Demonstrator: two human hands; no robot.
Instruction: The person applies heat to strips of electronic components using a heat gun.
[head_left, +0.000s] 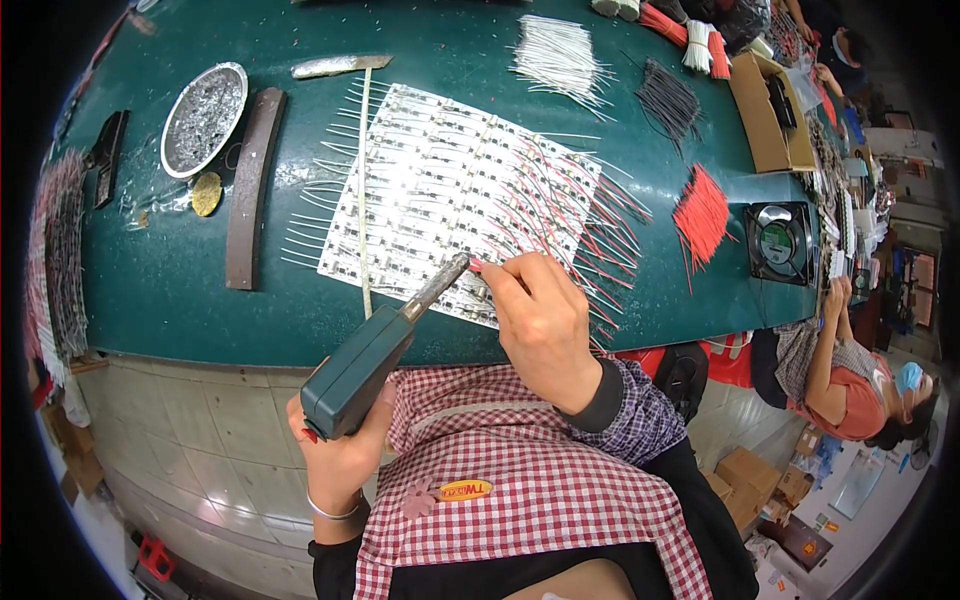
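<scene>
My left hand (pixel 345 450) is wrapped round the handle of a dark green soldering gun (pixel 352 378). Its metal barrel points up and right, with the tip over the near part of a white circuit board panel (pixel 415 165). Just beside that tip, my right hand (pixel 548 325) pinches a red wire (pixel 475 266) against the panel. Rows of small dark parts cover the panel. White wires stick out past its left edge, while red, black and white ones fan out on the right. A long thin pale strip (pixel 364 200) lies across its left part.
Left of the panel are a brown bar (pixel 254 190), a metal bowl of solder scraps (pixel 240 95) and a yellowish round pad (pixel 206 195). White (pixel 560 60), black (pixel 668 100) and red wire piles (pixel 703 215) lie rightward, near a small fan (pixel 780 242) and cardboard box (pixel 770 115). Other people sit at right.
</scene>
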